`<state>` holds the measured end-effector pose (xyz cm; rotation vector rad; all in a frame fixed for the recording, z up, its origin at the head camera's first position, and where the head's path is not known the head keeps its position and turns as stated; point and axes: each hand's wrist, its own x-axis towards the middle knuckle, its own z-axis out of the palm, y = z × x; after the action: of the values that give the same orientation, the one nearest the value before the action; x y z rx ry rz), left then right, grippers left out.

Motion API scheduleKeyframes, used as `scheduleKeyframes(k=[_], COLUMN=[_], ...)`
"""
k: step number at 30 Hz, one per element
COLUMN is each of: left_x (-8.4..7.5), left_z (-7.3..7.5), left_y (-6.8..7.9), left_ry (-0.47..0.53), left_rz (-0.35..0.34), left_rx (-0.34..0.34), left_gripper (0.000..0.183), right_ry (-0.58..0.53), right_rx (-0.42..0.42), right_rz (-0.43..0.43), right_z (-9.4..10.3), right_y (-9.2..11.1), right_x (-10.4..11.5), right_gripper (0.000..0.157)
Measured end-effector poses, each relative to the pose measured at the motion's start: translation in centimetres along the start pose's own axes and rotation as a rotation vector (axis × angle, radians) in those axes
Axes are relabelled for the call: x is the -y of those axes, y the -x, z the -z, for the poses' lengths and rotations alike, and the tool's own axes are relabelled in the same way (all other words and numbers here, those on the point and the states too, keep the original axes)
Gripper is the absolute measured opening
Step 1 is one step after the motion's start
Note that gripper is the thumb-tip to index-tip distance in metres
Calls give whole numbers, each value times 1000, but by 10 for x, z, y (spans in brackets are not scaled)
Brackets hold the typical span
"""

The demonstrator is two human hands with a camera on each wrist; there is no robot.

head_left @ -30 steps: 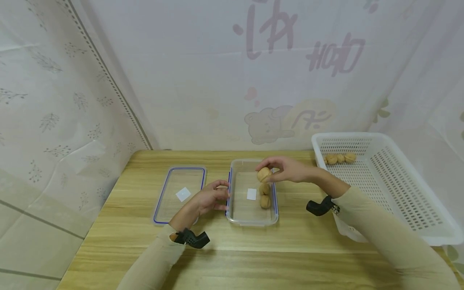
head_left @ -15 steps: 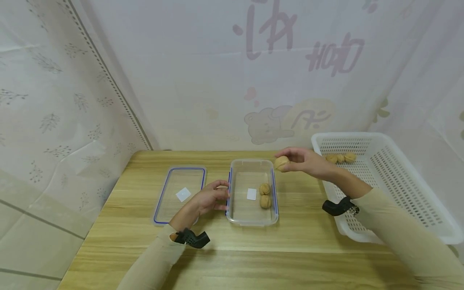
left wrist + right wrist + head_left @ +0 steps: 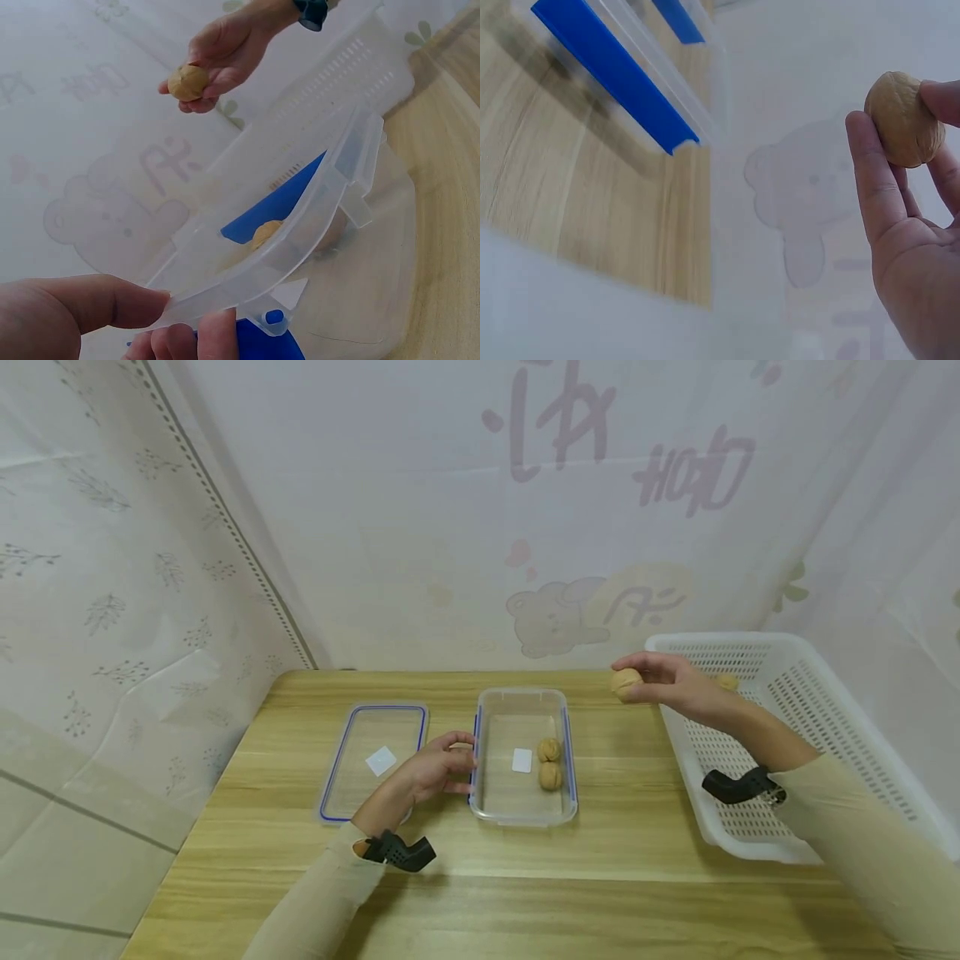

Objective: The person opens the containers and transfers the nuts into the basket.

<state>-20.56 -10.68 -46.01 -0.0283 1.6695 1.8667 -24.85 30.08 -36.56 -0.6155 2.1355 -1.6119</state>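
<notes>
A walnut (image 3: 625, 684) is pinched between the thumb and fingers of my right hand (image 3: 670, 683), held up beside the white basket's near left corner area. In the right wrist view this walnut (image 3: 905, 120) shows its seam and tan shell. My left hand (image 3: 437, 768) grips the left side of a clear plastic food box (image 3: 502, 812). The left wrist view has the left thumb (image 3: 112, 301) on the box rim and curled fingers below it. Two walnuts (image 3: 550, 763) lie along the box's right wall, beside a white label.
A clear lid (image 3: 337, 752) with a blue seal lies left of the box, partly behind my left arm. The white perforated basket (image 3: 806, 652) stands at the right; a walnut (image 3: 726, 682) shows in it past my right hand. A printed curtain (image 3: 420, 527) hangs behind the wooden table (image 3: 480, 902).
My right hand has lifted the walnut out from over the box and carried it rightward to the basket's left rim. The left hand stays at the box.
</notes>
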Motion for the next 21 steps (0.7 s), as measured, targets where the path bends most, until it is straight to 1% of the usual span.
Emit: scheduleKeyframes(k=[3, 7, 11, 16, 18, 21], left_x=[-1, -1, 0, 1, 1, 1], left_z=[-1, -1, -1, -1, 0, 0], left_y=[0, 0, 1, 0, -1, -1], left_ry=[0, 1, 4, 3, 2, 3], left_rz=[-8, -8, -4, -7, -7, -2], left_rx=[2, 1, 1, 2, 1, -4], left_gripper=[44, 44, 44, 44, 44, 45], right_ry=[60, 93, 59, 42, 29, 33], right_rx=[-43, -88, -119, -119, -133, -172], right_rz=[-24, -68, -77, -47, -37, -45], right_z=[6, 12, 19, 33, 40, 49], right_y=[5, 11, 16, 23, 26, 28], right_x=[-1, -2, -6, -16, -22, -30], right_gripper=[39, 42, 40, 35, 35, 37])
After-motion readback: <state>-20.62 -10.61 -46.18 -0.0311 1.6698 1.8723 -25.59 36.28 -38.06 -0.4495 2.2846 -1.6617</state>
